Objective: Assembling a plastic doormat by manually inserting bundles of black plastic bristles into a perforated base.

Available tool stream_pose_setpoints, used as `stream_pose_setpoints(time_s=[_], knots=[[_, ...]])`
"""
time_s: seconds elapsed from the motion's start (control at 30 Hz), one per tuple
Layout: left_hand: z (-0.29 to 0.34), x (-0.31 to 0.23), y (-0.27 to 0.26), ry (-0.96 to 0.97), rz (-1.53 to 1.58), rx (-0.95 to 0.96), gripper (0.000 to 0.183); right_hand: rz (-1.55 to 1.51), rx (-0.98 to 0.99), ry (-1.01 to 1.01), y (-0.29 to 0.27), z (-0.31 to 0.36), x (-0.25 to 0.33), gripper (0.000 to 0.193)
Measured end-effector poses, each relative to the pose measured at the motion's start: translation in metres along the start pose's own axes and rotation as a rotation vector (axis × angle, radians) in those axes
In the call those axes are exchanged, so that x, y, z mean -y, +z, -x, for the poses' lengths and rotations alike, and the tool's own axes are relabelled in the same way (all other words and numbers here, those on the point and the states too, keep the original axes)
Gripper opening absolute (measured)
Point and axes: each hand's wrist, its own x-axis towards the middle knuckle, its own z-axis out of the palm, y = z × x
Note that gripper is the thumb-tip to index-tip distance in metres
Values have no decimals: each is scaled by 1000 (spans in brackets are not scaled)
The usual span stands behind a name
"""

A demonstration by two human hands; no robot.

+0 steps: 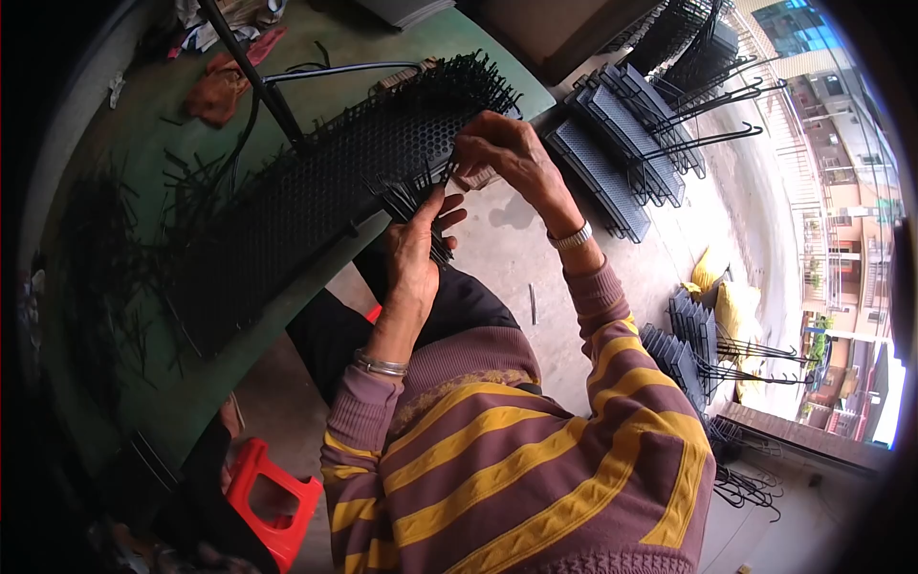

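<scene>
Centrally, a long perforated black panel [316,182] lies on the green table [402,48]. Left hand [413,251] grips a bundle of thin black pins [406,199]; right hand [502,148] pinches one pin at the panel's bristled edge. Two bracelets.

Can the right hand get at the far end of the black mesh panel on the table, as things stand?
Probably yes. The right hand is already pinching at the near end of the black mesh panel, and nothing lies across the panel's top. The left hand, holding a bundle of black pins, sits below that path.
</scene>
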Motion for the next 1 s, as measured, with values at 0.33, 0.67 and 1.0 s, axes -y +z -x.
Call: stream_pose_setpoints(time_s=[0.33, 0.67, 1.0], knots=[[-16, 5, -2, -191, 289, 57, 25, 476, -586, -474, -3, -28, -16, 6], [-13, 3, 0, -168, 295, -15, 20, 548, -516, -481, -11, -27, -19, 6], [-11, 6, -3, -110, 261, 25, 15, 920, -547, -438, -2, -45, -19, 5]])
